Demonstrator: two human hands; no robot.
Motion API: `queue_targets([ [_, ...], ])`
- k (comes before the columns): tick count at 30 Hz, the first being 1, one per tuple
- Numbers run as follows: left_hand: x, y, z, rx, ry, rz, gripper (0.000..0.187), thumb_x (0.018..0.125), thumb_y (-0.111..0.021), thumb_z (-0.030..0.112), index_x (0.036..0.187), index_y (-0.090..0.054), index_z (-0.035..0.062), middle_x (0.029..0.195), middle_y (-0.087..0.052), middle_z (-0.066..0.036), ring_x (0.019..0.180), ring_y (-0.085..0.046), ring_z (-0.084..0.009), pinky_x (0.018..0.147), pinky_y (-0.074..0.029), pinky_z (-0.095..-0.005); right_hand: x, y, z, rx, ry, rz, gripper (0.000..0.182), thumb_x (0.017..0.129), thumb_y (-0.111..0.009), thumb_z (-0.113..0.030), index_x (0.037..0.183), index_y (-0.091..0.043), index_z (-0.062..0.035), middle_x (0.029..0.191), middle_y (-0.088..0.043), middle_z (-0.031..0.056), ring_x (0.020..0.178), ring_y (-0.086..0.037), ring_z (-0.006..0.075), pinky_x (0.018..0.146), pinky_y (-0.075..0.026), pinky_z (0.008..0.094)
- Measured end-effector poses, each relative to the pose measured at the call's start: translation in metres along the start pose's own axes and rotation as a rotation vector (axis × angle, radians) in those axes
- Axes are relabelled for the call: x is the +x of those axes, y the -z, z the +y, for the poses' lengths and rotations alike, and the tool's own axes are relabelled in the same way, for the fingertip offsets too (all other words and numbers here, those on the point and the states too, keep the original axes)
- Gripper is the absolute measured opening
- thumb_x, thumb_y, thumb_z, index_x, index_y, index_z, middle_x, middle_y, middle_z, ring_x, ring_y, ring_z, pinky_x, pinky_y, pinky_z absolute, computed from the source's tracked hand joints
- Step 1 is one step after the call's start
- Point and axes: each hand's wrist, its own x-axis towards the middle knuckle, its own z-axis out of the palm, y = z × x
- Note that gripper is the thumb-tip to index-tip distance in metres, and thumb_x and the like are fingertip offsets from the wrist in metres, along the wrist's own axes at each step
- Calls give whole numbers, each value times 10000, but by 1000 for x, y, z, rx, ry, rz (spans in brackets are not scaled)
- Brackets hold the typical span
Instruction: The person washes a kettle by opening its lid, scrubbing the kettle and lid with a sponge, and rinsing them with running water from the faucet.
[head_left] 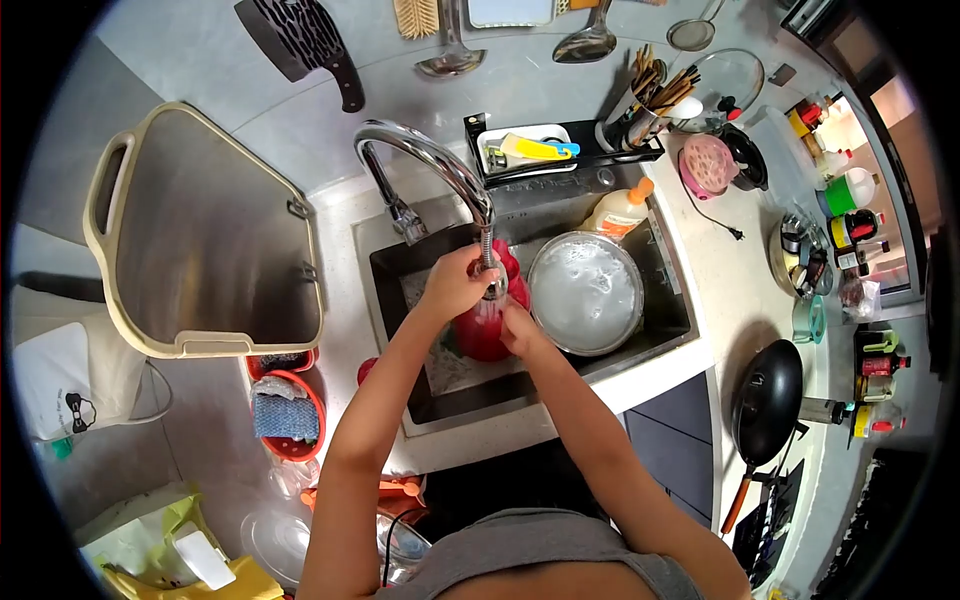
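In the sink [440,405], my left hand [455,285] is closed round the spray head [494,284] at the end of the chrome faucet [440,143]. Just below it, my right hand [518,330] grips the edge of a glossy red item [480,340], whose exact kind I cannot make out. More red parts show above and beside my fingers. To the right of my right hand, a round metal pot [585,290] filled with cloudy, foamy water stands in the sink. Behind the pot leans a bottle with an orange pump [617,210].
A black rack [590,160] with a sponge tray and chopstick holders spans the sink's back edge. A large cutting board [205,240] stands at left, beside a red basket [317,415]. On the right are a black frying pan [768,403] and several bottles.
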Motion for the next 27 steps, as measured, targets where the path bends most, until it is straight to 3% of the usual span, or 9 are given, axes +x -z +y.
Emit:
queue_targets([
  [5,4,-4,3,-289,49,-97,209,764,-615,54,968,-575,40,813,-603,-32,689,-550,-85,656,-457,-244,-5,-27,-14,84,-1,18,295,929,-393,-266,1146,-442,-73,956,-593,82,808,-605,191,723,-497,300],
  [9,5,-6,0,50,-176,151,222,749,-616,38,967,-572,37,796,-595,-37,674,-532,-73,640,-447,-233,-9,-18,-26,135,-25,-16,297,921,-406,-322,1081,-506,-93,891,-590,50,787,-587,174,738,-490,297],
  [12,3,0,0,-11,-59,-5,224,744,-603,23,965,-573,41,809,-600,-56,684,-561,-115,651,-457,-252,5,-2,-26,225,-79,-51,303,910,-422,-361,1016,-533,-101,822,-587,30,717,-563,169,714,-481,284],
  [14,5,-6,-2,-58,-130,70,243,742,-595,12,981,-566,44,824,-604,-63,697,-574,-119,664,-463,-258,14,-3,-23,267,-65,-89,311,905,-426,-382,978,-539,-102,771,-576,22,675,-549,169,696,-481,282],
  [16,7,-11,-4,58,-187,211,244,751,-594,13,991,-564,47,827,-606,-51,703,-571,-97,669,-462,-251,11,1,-26,245,-114,-97,354,892,-417,-440,931,-534,-107,694,-542,14,636,-538,180,705,-488,346],
  [19,10,-11,-14,-143,-122,38,255,744,-609,18,992,-559,47,837,-603,-71,717,-587,-135,675,-468,-256,1,6,-31,291,-129,-115,398,882,-395,-490,934,-530,-119,681,-532,12,628,-537,185,685,-487,439],
  [23,6,-6,0,-27,-124,86,263,727,-627,32,979,-553,16,856,-606,-113,726,-605,-216,685,-476,-286,12,7,-24,186,14,143,456,882,-356,-524,943,-514,-100,692,-534,20,643,-540,180,669,-488,391],
  [26,6,-6,1,107,-227,209,222,738,-623,97,939,-563,23,804,-596,-115,692,-589,-222,657,-466,-304,11,22,-29,24,-24,-14,498,877,-334,-550,990,-507,-97,785,-555,25,734,-556,188,682,-490,377],
  [27,6,-7,-2,25,-229,178,206,729,-629,108,914,-573,36,749,-589,-111,648,-578,-210,623,-458,-303,7,22,-29,111,-4,22,456,888,-319,-537,818,-484,-117,560,-419,-3,466,-386,146,507,-392,315],
])
